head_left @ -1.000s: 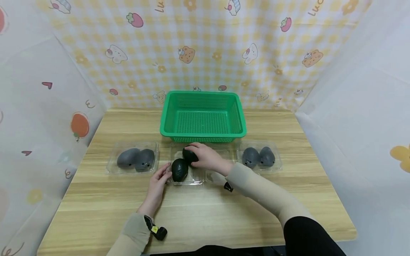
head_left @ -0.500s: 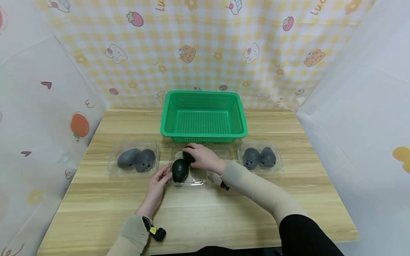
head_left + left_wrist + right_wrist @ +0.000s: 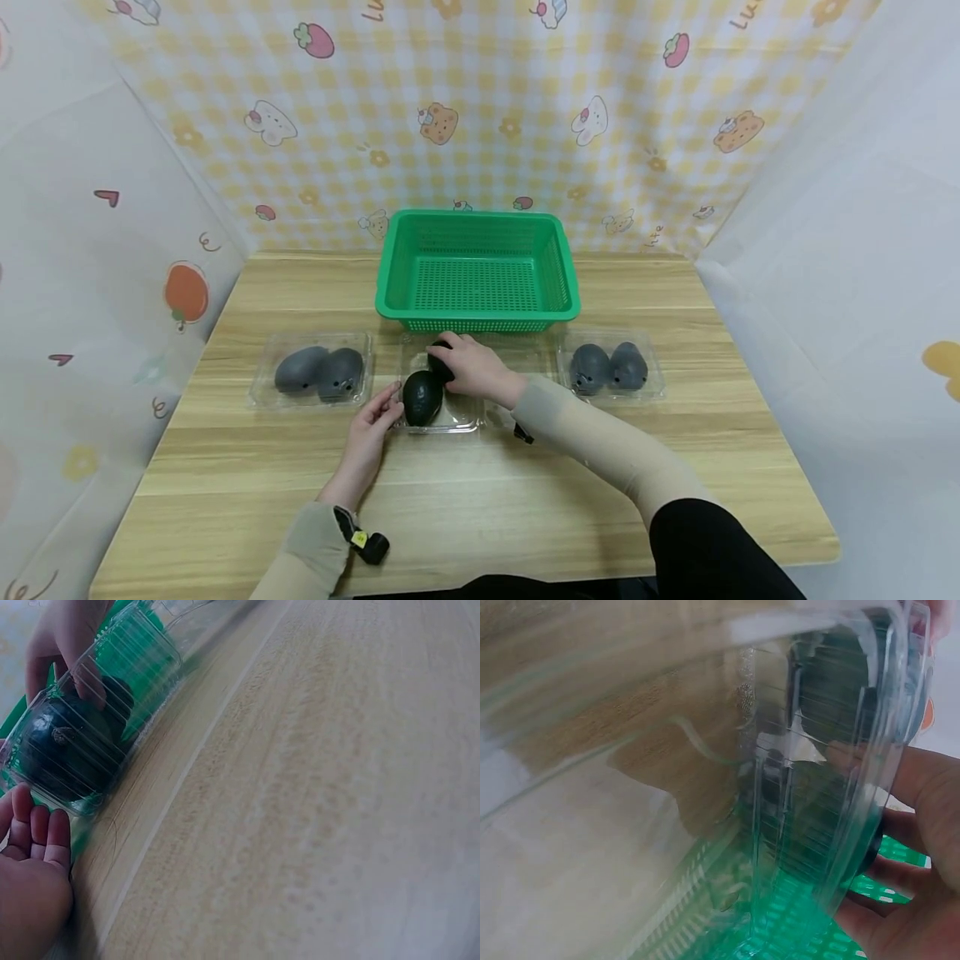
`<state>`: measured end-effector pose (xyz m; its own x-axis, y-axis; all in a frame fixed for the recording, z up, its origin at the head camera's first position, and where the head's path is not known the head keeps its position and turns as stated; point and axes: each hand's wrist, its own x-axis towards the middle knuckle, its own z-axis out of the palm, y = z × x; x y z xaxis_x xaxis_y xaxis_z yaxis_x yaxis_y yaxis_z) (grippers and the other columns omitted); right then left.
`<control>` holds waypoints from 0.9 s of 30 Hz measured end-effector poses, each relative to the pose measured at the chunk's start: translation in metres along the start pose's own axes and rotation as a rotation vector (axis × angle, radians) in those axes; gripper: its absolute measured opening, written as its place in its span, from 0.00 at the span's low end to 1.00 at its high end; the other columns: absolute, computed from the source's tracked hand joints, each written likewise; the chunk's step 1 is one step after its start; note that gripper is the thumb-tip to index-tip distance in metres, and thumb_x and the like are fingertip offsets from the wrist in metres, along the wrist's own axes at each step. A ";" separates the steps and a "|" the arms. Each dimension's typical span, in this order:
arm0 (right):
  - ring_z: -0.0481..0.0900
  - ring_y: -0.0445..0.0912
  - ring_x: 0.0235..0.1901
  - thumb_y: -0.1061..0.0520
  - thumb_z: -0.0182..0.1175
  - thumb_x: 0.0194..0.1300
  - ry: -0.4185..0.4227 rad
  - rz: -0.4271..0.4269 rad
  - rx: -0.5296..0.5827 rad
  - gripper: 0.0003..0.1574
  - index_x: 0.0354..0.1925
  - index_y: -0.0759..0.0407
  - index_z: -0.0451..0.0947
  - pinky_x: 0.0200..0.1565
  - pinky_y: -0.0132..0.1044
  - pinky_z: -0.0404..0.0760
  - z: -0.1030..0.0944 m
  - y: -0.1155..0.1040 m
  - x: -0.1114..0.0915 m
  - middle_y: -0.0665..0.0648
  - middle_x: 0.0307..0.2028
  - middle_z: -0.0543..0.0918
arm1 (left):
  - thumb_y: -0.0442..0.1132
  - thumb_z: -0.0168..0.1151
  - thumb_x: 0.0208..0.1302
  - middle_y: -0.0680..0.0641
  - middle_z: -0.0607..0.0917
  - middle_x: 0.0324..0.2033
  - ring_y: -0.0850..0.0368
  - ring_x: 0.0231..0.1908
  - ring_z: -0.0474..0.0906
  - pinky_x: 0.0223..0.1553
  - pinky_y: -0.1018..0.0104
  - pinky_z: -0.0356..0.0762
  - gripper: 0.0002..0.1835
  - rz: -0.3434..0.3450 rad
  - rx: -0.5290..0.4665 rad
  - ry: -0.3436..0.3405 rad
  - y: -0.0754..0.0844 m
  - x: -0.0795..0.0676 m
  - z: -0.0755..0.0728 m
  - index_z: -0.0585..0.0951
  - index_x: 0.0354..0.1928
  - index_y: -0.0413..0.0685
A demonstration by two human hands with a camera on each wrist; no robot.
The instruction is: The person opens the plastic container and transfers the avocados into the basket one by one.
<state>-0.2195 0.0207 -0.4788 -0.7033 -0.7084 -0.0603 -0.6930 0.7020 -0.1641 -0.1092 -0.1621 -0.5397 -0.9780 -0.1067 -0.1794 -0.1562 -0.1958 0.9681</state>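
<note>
Near the middle of the table lies an opened clear plastic clamshell box [image 3: 457,415] with two dark avocados in its left half. My right hand [image 3: 476,367] grips the back avocado [image 3: 439,360], thumb and fingers around its sides, partly covering it. The front avocado [image 3: 422,398] lies beside it, near the box's left edge. At that edge, my left hand [image 3: 369,425] holds the rim with its fingertips. The left wrist view shows the left hand's bent fingers [image 3: 37,829] close to the box corner. Through the plastic, the right wrist view shows the right hand's fingers [image 3: 900,877] around the avocado.
Behind the box stands a green perforated basket [image 3: 476,317]. A clear box [image 3: 258,387] with two grey avocado-shaped pieces lies to the left, another such box [image 3: 651,385] to the right. The empty clear lid half [image 3: 525,354] lies under my right forearm.
My right hand has shifted slightly left at the back avocado; the avocados stay in the box. My left hand keeps its place at the rim.
</note>
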 end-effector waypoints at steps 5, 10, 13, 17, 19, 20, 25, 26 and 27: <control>0.70 0.52 0.47 0.50 0.65 0.49 -0.018 -0.012 -0.011 0.43 0.62 0.48 0.61 0.44 0.41 0.73 0.000 -0.001 0.001 0.58 0.59 0.60 | 0.37 0.58 0.58 0.51 0.70 0.35 0.62 0.36 0.67 0.35 0.73 0.69 0.24 0.023 0.003 -0.009 0.001 0.000 -0.001 0.69 0.58 0.42; 0.73 0.50 0.45 0.49 0.65 0.49 -0.010 -0.043 -0.061 0.41 0.61 0.50 0.62 0.45 0.42 0.72 -0.001 -0.003 0.003 0.57 0.60 0.62 | 0.38 0.57 0.59 0.51 0.71 0.35 0.62 0.37 0.67 0.36 0.73 0.69 0.23 0.022 0.023 -0.007 0.000 0.000 -0.002 0.70 0.57 0.43; 0.74 0.47 0.43 0.48 0.64 0.50 -0.010 -0.053 -0.103 0.40 0.60 0.49 0.63 0.46 0.42 0.71 0.001 -0.003 0.004 0.57 0.60 0.62 | 0.39 0.57 0.59 0.51 0.71 0.36 0.62 0.38 0.67 0.36 0.74 0.69 0.23 0.015 0.034 -0.009 0.000 0.001 -0.001 0.70 0.57 0.44; 0.73 0.51 0.44 0.48 0.64 0.51 -0.020 -0.045 -0.116 0.39 0.61 0.47 0.63 0.46 0.43 0.72 0.004 -0.002 0.005 0.56 0.61 0.62 | 0.37 0.56 0.59 0.51 0.71 0.36 0.61 0.38 0.66 0.36 0.74 0.69 0.22 0.008 0.042 -0.010 0.001 0.000 0.000 0.70 0.57 0.44; 0.72 0.54 0.45 0.48 0.63 0.51 -0.024 -0.036 -0.105 0.38 0.61 0.46 0.63 0.45 0.43 0.72 0.005 -0.001 0.005 0.55 0.61 0.61 | 0.36 0.56 0.60 0.51 0.71 0.36 0.62 0.38 0.66 0.36 0.75 0.69 0.21 0.007 0.050 -0.010 0.001 -0.001 0.000 0.70 0.57 0.44; 0.71 0.55 0.46 0.48 0.63 0.52 -0.024 -0.032 -0.099 0.38 0.61 0.45 0.63 0.44 0.43 0.73 0.005 -0.001 0.005 0.55 0.61 0.61 | 0.35 0.55 0.60 0.51 0.71 0.36 0.62 0.37 0.66 0.36 0.75 0.69 0.21 0.008 0.050 -0.008 0.001 -0.001 0.001 0.70 0.57 0.43; 0.70 0.55 0.45 0.49 0.63 0.51 -0.009 -0.027 -0.068 0.38 0.60 0.45 0.63 0.40 0.42 0.74 0.006 0.000 0.003 0.55 0.61 0.61 | 0.33 0.54 0.60 0.50 0.71 0.36 0.62 0.37 0.66 0.36 0.75 0.69 0.21 0.013 0.052 -0.001 0.001 -0.001 0.002 0.70 0.57 0.41; 0.70 0.55 0.44 0.50 0.64 0.51 -0.003 -0.030 -0.064 0.38 0.60 0.46 0.64 0.40 0.42 0.75 0.006 0.000 0.003 0.55 0.61 0.61 | 0.34 0.55 0.60 0.50 0.71 0.36 0.62 0.37 0.66 0.36 0.75 0.69 0.21 0.012 0.049 0.000 0.001 -0.001 0.002 0.70 0.57 0.41; 0.70 0.55 0.44 0.50 0.64 0.51 0.002 -0.031 -0.060 0.38 0.60 0.46 0.64 0.39 0.42 0.75 0.006 0.000 0.003 0.55 0.61 0.62 | 0.34 0.55 0.60 0.50 0.71 0.37 0.62 0.37 0.66 0.37 0.75 0.69 0.21 0.012 0.051 0.000 0.002 -0.002 0.002 0.70 0.57 0.41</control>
<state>-0.2211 0.0182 -0.4853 -0.6813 -0.7300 -0.0537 -0.7230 0.6826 -0.1062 -0.1082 -0.1602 -0.5374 -0.9799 -0.1086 -0.1676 -0.1512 -0.1447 0.9779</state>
